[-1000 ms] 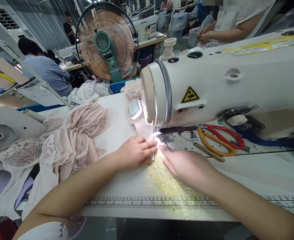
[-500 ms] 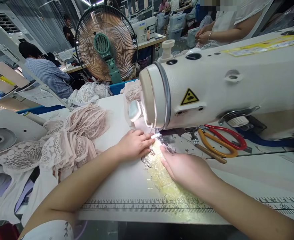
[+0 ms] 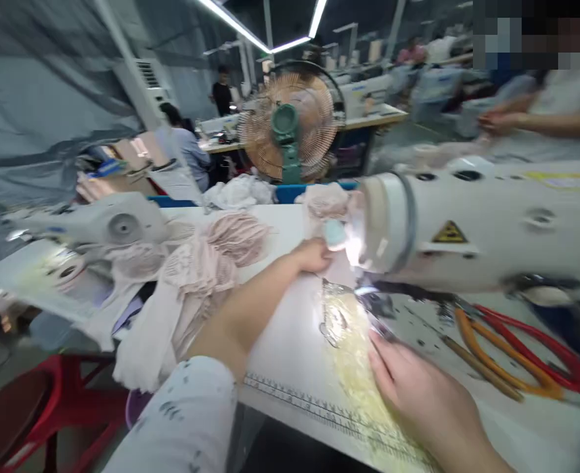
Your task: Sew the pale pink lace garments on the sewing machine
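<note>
My left hand (image 3: 314,255) reaches to the left of the sewing machine's head (image 3: 385,220), its fingers closed at the edge of a pale pink lace fabric (image 3: 325,200) that lies behind the needle area; motion blur softens the grip. By the needle, my right hand (image 3: 408,374) rests on its side on the table. Its forefinger and thumb are stretched out and slightly apart beside a small shiny metal piece (image 3: 381,325); the other fingers are hidden. Yellowish clear tape (image 3: 353,368) covers the table between the hands, with a thin metal loop (image 3: 329,332) on it.
Orange-handled pliers (image 3: 506,355) and a red-handled tool (image 3: 540,348) lie under the machine arm. Pink lace pieces (image 3: 205,263) are heaped at left. A printed ruler (image 3: 309,404) runs along the front edge. Beyond stand a large fan (image 3: 284,121) and co-workers; a red stool (image 3: 67,401) is lower left.
The view has swung left and up. My left hand has left the needle area and moved farther back along the machine head's left side. My right hand stays near the needle.
</note>
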Demonstrator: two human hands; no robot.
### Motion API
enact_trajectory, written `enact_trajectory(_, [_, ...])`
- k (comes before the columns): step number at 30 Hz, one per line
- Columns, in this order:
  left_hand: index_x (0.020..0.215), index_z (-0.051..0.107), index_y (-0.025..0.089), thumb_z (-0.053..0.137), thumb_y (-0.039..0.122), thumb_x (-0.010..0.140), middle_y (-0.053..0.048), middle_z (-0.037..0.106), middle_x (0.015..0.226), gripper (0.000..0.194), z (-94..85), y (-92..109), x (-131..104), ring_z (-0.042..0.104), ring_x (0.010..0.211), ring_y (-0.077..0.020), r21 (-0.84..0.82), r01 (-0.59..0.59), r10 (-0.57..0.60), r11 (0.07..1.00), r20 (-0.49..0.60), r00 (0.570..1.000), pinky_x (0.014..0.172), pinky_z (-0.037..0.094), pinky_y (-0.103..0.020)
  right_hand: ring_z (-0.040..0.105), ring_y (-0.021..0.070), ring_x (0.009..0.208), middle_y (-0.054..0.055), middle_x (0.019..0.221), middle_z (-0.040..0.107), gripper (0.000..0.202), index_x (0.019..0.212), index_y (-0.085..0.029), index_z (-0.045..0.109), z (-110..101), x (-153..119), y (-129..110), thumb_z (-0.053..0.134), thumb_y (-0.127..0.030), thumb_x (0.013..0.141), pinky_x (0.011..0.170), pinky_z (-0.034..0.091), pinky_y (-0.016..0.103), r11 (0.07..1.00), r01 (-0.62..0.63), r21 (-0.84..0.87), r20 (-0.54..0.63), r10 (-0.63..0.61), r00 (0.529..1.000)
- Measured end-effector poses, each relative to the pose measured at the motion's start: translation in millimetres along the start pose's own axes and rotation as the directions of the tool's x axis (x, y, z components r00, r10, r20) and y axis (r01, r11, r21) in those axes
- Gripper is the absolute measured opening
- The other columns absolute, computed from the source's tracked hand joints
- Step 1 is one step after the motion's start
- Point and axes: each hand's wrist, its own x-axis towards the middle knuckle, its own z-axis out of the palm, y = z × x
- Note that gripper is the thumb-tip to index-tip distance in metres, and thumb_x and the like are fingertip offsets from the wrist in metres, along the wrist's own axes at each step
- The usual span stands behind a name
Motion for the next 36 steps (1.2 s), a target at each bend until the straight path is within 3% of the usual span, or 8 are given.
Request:
enact_trajectory(4, [0.103,0.066,0.018,0.048,0.010,0.081,-0.001,0.066,0.108,0.030,-18.8,4,-2,0.060,0.096,-0.0136,-0.052,0.061,-0.065,0.997,-0.071,0.995,0.087,0.045,-0.020,0.064,0.0192,0.078,0.005,0.103,0.069,0.053,0.122,-0.017,0.057,0,1,5,0.019,-0.038,0.092,0.054,0.047,0.029,0.996,-0.080,0.041,0.127,0.074,0.989])
enact_trajectory(8, [0.101,0.067,0.023,0.048,0.009,0.080,0.000,0.063,0.112,0.031,-48.7,-12,-53,0.057,0.102,-0.0125,-0.024,0.189,-0.191,0.982,-0.170,0.967,0.090,0.042,-0.020,0.060,0.0225,0.104,0.008,0.126,0.058,0.057,0.127,-0.015,0.051,0,7,12,0.020,-0.043,0.089,0.068,0.051,0.030,0.996,-0.060,0.059,0.295,0.040,0.955])
enact_trajectory(15, [0.089,0.062,0.013,0.053,0.014,0.077,-0.014,0.061,0.097,0.014,-108.3,-86,-192,0.055,0.099,-0.0271,0.045,0.643,-0.596,0.764,-0.330,0.732,0.086,0.042,-0.041,0.061,0.0228,0.100,0.005,0.121,0.062,0.051,0.125,-0.020,0.053,-5,6,6,0.024,-0.041,0.088,0.069,0.051,0.031,0.994,-0.066,0.083,0.249,0.043,0.968])
enact_trajectory(20, [0.076,0.057,0.014,0.054,0.018,0.081,-0.002,0.059,0.077,0.007,-117.3,-106,-228,0.055,0.074,-0.0136,-0.049,0.674,-0.649,0.737,-0.328,0.686,0.071,0.045,-0.029,0.065,0.0235,0.085,0.009,0.112,0.067,0.048,0.119,-0.018,0.058,-20,2,-3,0.024,-0.035,0.089,0.059,0.050,0.033,0.992,-0.046,0.116,0.172,0.025,0.985])
enact_trajectory(25, [0.071,0.049,0.015,0.041,0.011,0.078,-0.001,0.055,0.071,0.011,-128.7,-56,-229,0.050,0.066,-0.0113,-0.171,0.506,-0.523,0.845,-0.460,0.718,0.065,0.041,-0.023,0.064,0.0237,0.078,0.012,0.101,0.068,0.045,0.107,-0.014,0.063,-28,-18,-12,0.028,-0.037,0.089,0.052,0.047,0.032,0.946,-0.028,0.324,0.000,0.030,1.000])
enact_trajectory(28, [0.066,0.045,0.017,0.045,0.015,0.075,0.002,0.052,0.067,0.009,-118.7,-4,-234,0.047,0.062,-0.0101,-0.211,0.344,-0.403,0.915,-0.449,0.797,0.061,0.039,-0.021,0.063,0.0215,0.081,0.012,0.101,0.066,0.044,0.104,-0.016,0.061,-20,-47,-34,0.036,-0.047,0.087,0.063,0.051,0.033,0.764,0.018,0.645,-0.035,0.006,0.999])
enact_trajectory(32, [0.063,0.043,0.018,0.046,0.016,0.068,0.003,0.046,0.061,0.006,-64.6,63,-244,0.042,0.057,-0.0098,-0.378,0.019,-0.171,0.926,-0.374,0.911,0.054,0.035,-0.021,0.056,0.0233,0.111,0.014,0.129,0.053,0.062,0.130,-0.019,0.042,-4,-89,-72,0.046,-0.057,0.081,0.084,0.050,0.033,0.364,-0.026,0.931,0.061,-0.086,0.994])
enact_trajectory(36, [0.064,0.045,0.017,0.049,0.017,0.066,0.002,0.046,0.062,0.005,1.1,105,-253,0.041,0.055,-0.0088,-0.534,-0.019,-0.110,0.845,-0.209,0.972,0.051,0.034,-0.021,0.062,0.0288,0.098,0.013,0.103,0.067,0.057,0.107,-0.015,0.061,1,-109,-80,0.048,-0.061,0.076,0.083,0.050,0.037,0.427,-0.139,0.893,0.251,-0.217,0.943])
